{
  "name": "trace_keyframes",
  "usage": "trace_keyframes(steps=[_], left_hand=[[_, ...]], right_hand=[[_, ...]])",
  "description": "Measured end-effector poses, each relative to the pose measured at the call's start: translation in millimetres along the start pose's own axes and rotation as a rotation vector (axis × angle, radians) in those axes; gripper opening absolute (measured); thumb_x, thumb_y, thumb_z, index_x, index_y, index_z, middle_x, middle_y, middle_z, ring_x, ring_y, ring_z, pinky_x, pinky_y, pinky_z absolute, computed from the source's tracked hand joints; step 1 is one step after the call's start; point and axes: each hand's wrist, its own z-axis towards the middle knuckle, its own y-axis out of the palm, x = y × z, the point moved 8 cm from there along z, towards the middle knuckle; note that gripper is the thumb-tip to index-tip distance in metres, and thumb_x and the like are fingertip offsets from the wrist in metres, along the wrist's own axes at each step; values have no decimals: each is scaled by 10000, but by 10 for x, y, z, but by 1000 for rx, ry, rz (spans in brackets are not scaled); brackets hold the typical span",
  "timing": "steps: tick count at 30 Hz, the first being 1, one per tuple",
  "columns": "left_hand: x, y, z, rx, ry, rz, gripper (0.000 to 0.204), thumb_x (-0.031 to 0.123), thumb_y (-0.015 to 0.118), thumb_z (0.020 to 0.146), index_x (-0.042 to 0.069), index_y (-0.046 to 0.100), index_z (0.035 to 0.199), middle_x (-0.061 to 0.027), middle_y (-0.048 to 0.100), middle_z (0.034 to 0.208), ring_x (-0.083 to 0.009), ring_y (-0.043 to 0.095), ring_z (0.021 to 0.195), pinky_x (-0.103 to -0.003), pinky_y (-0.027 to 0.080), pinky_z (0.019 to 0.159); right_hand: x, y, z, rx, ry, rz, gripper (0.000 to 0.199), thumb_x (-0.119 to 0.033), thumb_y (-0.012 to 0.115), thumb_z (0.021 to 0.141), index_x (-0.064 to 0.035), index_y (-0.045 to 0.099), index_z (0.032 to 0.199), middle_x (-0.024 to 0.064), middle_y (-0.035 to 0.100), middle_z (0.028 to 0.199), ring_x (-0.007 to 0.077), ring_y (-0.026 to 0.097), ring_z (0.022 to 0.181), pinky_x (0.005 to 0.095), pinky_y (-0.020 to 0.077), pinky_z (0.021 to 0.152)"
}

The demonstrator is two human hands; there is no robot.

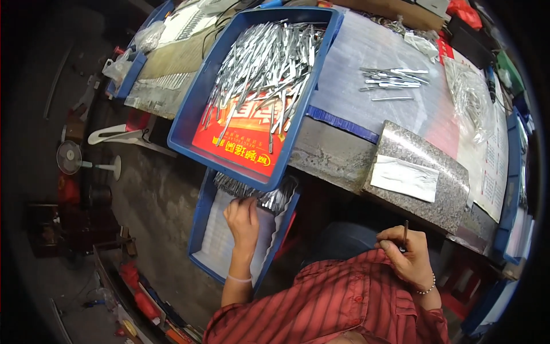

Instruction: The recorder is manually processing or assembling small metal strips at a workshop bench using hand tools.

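My left hand reaches over the lower blue bin, beside rows of slim silvery metal pieces at its far end. Its fingers are bent and pressed together; whatever they hold, if anything, is hidden. Close to my chest, my right hand is closed around a thin dark rod that sticks up past the fingers. Above the lower bin, a larger blue bin overhangs the bench edge. A heap of loose silvery metal strips lies in it on a red printed sheet.
A speckled stone slab with a folded white cloth sits at the bench's near edge. Beyond it, a small pile of metal strips rests on plastic sheeting. A white fan stands on the left.
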Motion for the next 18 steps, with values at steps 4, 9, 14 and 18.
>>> trace_keyframes(steps=[4,9,14,18], left_hand=[[731,-316,224,-132,-10,-348,113,-16,663,828,25,685,932,-139,634,891,-310,625,833,-385,487,746],[1928,-364,729,-234,236,-652,158,-73,657,799,10,681,932,-139,639,911,-266,647,825,-314,504,721],[2696,304,1490,-219,493,-628,146,-8,640,829,6,652,974,-162,621,915,-334,623,853,-368,490,745],[2839,1074,1936,-182,498,-477,145,31,667,817,-3,648,957,-176,615,906,-366,606,853,-415,474,744]], right_hand=[[-88,-25,41,-67,-57,-27,123,-73,674,855,5,675,950,126,671,788,199,661,634,283,494,570],[-249,-65,-21,-158,-183,-34,157,-118,666,882,-8,672,993,144,689,876,277,700,752,318,548,648],[-137,-252,-266,-115,-194,-45,168,-125,660,888,-12,666,1012,128,691,893,271,693,758,317,544,653],[52,-471,-472,-30,-127,-32,157,-112,649,885,-13,664,1005,125,683,853,265,684,726,309,528,637]])
